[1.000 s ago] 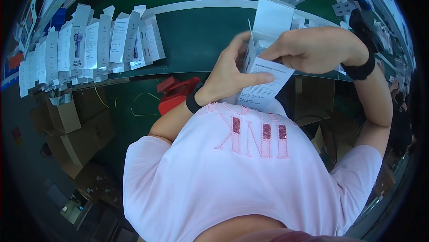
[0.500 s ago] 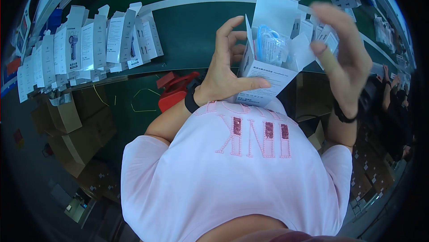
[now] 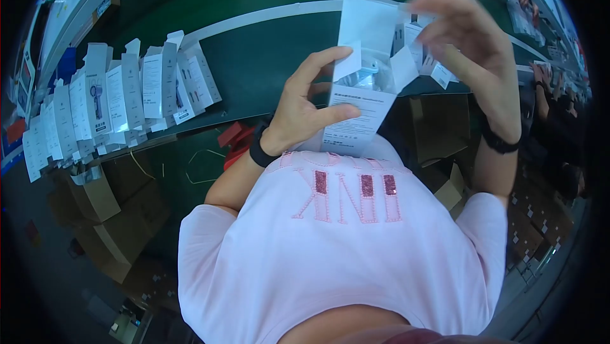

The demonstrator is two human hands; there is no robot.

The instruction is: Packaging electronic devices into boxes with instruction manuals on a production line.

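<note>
A white printed carton [image 3: 356, 129] stands upright in front of my chest, its lid flap raised at the back and its side flaps spread. My left hand [image 3: 293, 114] grips it from the left, thumb across the front panel and fingers around the far left side. Inside the carton lies a clear plastic bag [image 3: 366, 78] with something pale blue in it; its lower part is hidden by the walls. My right hand [image 3: 478, 58] is raised to the right of the carton, somewhat blurred, with thumb and fingers apart and nothing seen between them.
A row of open white cartons [image 3: 121, 99] lines the left side of the green table [image 3: 254, 55]. More white cartons [image 3: 438, 72] stand behind the right flap. Brown cardboard boxes [image 3: 105, 229] and a red object [image 3: 236, 141] are below the table edge. Another person's hands [image 3: 548, 77] show far right.
The bag now sits deeper in the carton. My right hand remains raised and open beside it, and my left hand still grips the carton. The whole view has shifted a little.
</note>
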